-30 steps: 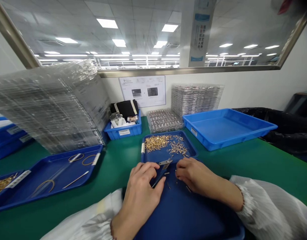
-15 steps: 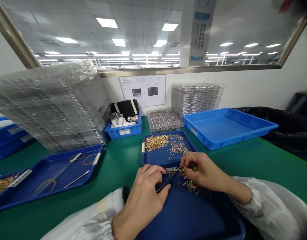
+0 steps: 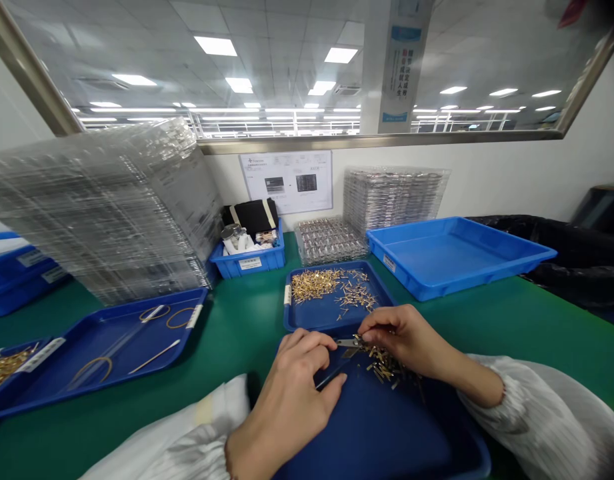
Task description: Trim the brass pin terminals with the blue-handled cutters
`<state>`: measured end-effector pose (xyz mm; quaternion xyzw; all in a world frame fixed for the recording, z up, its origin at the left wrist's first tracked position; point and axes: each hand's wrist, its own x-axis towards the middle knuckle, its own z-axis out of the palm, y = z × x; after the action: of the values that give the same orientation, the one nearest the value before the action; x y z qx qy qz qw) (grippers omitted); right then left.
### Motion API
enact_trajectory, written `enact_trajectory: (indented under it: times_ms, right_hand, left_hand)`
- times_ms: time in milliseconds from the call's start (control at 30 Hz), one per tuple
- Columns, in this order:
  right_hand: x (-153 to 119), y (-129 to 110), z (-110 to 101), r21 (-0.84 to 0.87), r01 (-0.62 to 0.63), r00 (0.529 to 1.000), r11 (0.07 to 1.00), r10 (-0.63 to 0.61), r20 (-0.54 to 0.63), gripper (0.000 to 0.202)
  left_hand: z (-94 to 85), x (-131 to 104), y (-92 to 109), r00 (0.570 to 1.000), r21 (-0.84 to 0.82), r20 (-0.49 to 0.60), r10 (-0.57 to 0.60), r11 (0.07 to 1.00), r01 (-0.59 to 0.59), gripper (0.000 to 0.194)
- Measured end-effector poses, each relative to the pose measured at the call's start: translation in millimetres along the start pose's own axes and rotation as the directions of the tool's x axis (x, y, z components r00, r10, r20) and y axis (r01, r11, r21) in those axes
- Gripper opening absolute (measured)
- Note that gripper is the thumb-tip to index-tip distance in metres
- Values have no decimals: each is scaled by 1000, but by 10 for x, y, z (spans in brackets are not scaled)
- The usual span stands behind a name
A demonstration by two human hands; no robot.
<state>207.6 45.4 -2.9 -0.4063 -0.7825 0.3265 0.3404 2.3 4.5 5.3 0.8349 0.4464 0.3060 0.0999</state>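
Our left hand (image 3: 299, 390) curls around the slim dark blue handles of a small metal-headed cutting tool (image 3: 347, 343), its fingers bent over the top and its thumb below. The tool's head points to the right, over the upper part of a large dark blue plastic tray (image 3: 377, 437) in front of us. Our right hand (image 3: 411, 340) meets it there, thumb and forefinger pressed together right beside the tool's tip; whatever lies between them is too small and too hidden for us to tell. Just below those fingertips, in the same tray, we see a loose heap of thin gold-coloured metal pins (image 3: 384, 367), partly covered by the right hand.

Beyond the hands stands a smaller dark blue plastic tray (image 3: 307, 317) with a white label on its left rim. In it we have a dense pile of short gold-coloured metal pieces (image 3: 314, 285) on the left and a thinner scatter towards the right. Behind it are clear plastic blister trays (image 3: 331, 241), and to its right a bright blue shallow plastic bin (image 3: 451, 257). To our left, a long dark blue plastic tray (image 3: 137, 347) holds tan rubber bands (image 3: 181, 318) and a white-tipped cotton swab (image 3: 154, 357)
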Motion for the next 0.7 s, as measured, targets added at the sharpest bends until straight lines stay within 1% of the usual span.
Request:
enact_trajectory:
  times_ms: [67, 167, 400, 467, 567, 700]
  right_hand:
    - [-5, -17, -3, -38, 14, 1000, 999, -14, -11, 15]
    - [-9, -48, -4, -75, 28, 1000, 997, -27, 9, 18]
    - [-5, -89, -16, -117, 139, 990, 983, -133, 56, 18]
    - [-8, -87, -13, -139, 127, 992, 982, -123, 38, 16]
    - [-13, -86, 3, -194, 71, 997, 979, -73, -5, 11]
    - [-22, -85, 31, -217, 47, 999, 975, -48, 3, 12]
  left_hand:
    - [6, -5, -5, 1000, -9, -7, 5, 1000, -5, 23]
    - [14, -8, -10, 1000, -17, -16, 16, 1000, -16, 22]
    - [16, -7, -18, 997, 9, -32, 67, 998, -67, 19]
    - [18, -9, -22, 996, 31, -29, 81, 996, -80, 17]
    - [24, -17, -25, 996, 61, -29, 90, 994, -88, 15]
    - [29, -23, -22, 994, 76, -54, 94, 993, -90, 15]
